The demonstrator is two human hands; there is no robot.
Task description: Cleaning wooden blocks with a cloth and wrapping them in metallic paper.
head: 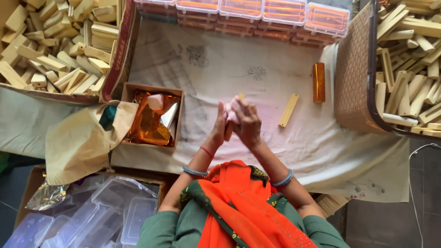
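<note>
My left hand [219, 125] and my right hand [245, 120] are pressed together over the white cloth [206, 69]. Between them they hold a small wooden block [228, 131] and a pink cloth [231, 110]; most of the block is hidden by the fingers. A bare wooden block [288, 110] lies on the cloth just right of my hands. Beyond it stands an orange foil-wrapped block [319, 82].
A small cardboard box [153, 115] with orange foil sheets sits left of my hands. Heaps of wooden blocks fill a carton [55, 41] at far left and a basket [409, 69] at right. Clear lidded boxes [243, 11] line the back; empty ones [92, 216] lie near left.
</note>
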